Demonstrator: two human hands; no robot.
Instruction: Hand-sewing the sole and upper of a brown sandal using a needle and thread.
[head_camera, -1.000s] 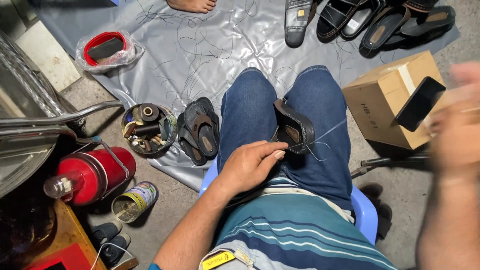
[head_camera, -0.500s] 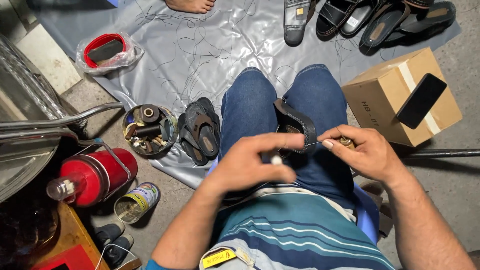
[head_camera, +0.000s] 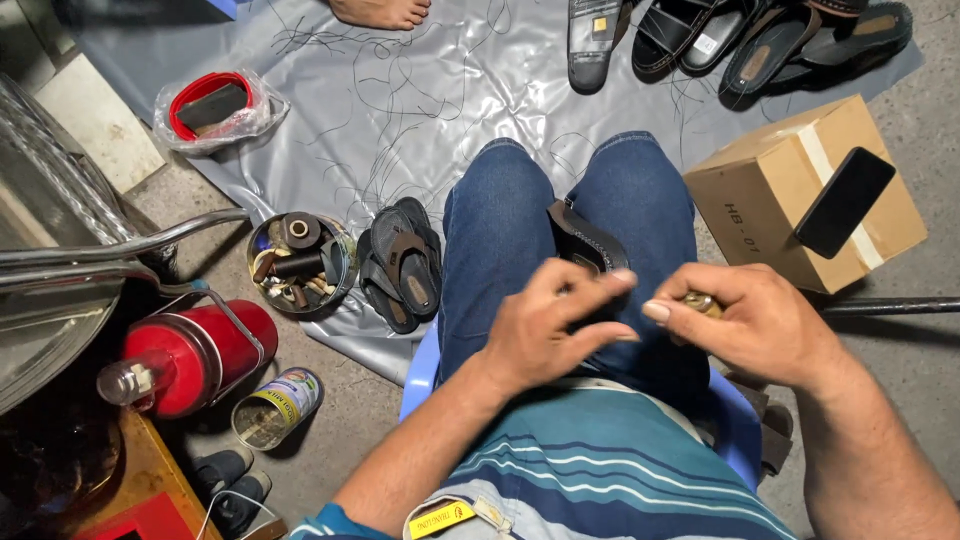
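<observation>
A black sandal (head_camera: 585, 240) stands clamped between my knees, in blue jeans, as I sit on a blue stool (head_camera: 420, 375). My left hand (head_camera: 550, 335) covers the sandal's near end, its fingers curled and its fingertips drawn together toward my right hand. I cannot see whether it also pinches a thread. My right hand (head_camera: 760, 330) is closed on a small brass-coloured tool (head_camera: 700, 300), just right of the sandal. The two hands almost touch at the fingertips.
On the grey plastic sheet (head_camera: 400, 130) lie loose threads, a pair of dark sandals (head_camera: 400, 265), a tin of tools (head_camera: 300, 262), a bagged red-rimmed item (head_camera: 210, 105) and a row of sandals (head_camera: 740, 40). A cardboard box (head_camera: 770, 200) carries a black phone (head_camera: 843, 200). A red flask (head_camera: 200, 350), a can (head_camera: 275, 405) and another person's bare foot (head_camera: 380, 10) are nearby.
My right hand swung in from the far right and closed on the tool beside the sandal. My left hand shifted up over the sandal, and both hands came together.
</observation>
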